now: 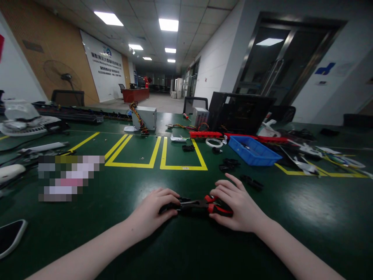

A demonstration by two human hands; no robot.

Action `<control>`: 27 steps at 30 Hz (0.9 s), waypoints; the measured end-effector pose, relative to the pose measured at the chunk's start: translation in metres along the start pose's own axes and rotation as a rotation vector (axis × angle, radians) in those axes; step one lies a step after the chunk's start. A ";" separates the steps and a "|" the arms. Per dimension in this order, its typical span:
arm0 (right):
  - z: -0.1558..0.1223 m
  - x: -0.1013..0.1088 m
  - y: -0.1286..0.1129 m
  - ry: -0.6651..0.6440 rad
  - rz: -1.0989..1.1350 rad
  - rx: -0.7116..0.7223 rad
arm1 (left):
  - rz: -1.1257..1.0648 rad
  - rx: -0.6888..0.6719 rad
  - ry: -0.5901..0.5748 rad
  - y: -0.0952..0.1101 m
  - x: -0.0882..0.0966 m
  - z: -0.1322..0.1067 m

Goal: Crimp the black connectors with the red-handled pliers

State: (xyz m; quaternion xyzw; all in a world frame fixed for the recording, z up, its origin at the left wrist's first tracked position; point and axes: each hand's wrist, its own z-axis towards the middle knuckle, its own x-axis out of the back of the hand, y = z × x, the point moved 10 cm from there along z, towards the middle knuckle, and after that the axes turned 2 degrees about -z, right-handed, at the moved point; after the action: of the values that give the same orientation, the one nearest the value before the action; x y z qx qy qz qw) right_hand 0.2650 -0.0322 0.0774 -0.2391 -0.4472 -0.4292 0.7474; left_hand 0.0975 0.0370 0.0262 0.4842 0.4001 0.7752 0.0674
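My right hand [237, 206] is closed round the red and black handles of a pair of pliers [221, 210], whose dark jaws point left. Its index finger is raised off the grip. My left hand [154, 212] pinches a small black part [167, 207] at the jaw end; the fingers cover most of it, so its kind is unclear. The plier jaws reach up to this part. Both hands are low over the green table [186, 249]. More black plastic pieces [252, 182] lie beyond my right hand.
A blue bin [253, 151] stands beyond my right hand, near a white ring [214, 143] and red power strips [205, 134]. Yellow tape frames [183, 168] mark the table. A metal power supply unit [147, 118] and a black case [239, 112] stand farther back. A phone [11, 237] lies at left.
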 end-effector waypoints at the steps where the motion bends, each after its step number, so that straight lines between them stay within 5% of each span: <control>1: 0.000 0.000 -0.001 0.002 0.000 -0.001 | 0.005 -0.001 0.001 0.000 0.000 0.000; 27: 0.000 0.003 -0.002 -0.014 -0.038 -0.014 | 0.045 -0.038 -0.003 0.004 -0.001 -0.001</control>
State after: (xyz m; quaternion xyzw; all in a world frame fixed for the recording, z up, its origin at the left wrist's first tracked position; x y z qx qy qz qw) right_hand 0.2640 -0.0347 0.0797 -0.2388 -0.4539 -0.4447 0.7343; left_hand 0.0986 0.0334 0.0288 0.4928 0.3741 0.7834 0.0597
